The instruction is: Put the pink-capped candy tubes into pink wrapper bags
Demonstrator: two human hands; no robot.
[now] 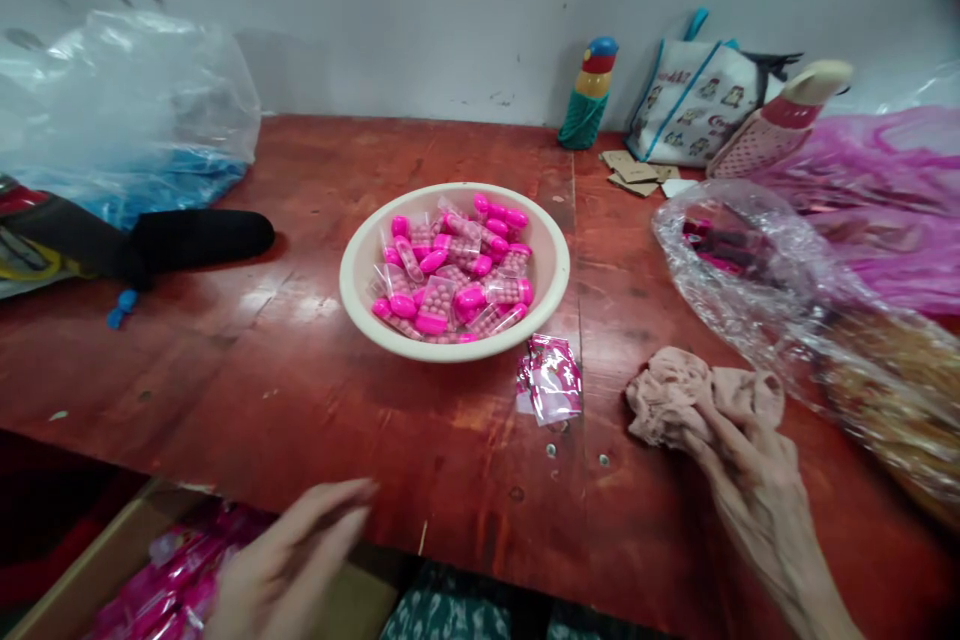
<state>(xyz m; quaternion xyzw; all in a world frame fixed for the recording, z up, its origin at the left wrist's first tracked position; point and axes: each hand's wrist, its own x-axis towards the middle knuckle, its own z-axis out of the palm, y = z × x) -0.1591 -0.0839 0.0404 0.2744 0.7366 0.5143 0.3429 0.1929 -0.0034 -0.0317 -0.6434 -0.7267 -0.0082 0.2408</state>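
My right hand (757, 480) presses its fingers into a crumpled pinkish-beige cloth (667, 395) on the table, bunching it. Nearer the front edge, my left hand (292, 560) hovers, slightly blurred, its fingers stretched out and nothing visible in them. Below it an open cardboard box (90, 550) contains shiny pink packets (172, 575). A cream bowl (352, 300) stands mid-table, filled with small clear containers with bright pink caps (435, 305) and pinkish beads inside. Beside the bowl's lower right lie a few flat pink-and-silver sachets (553, 380).
On the right are a clear plastic bag (750, 310) and pink plastic bags (885, 210). A covered bottle (589, 95), a white tote (686, 105) and cardboard pieces (634, 170) stand near the wall. Left lie a black pouch (202, 238) and a large clear bag (150, 90).
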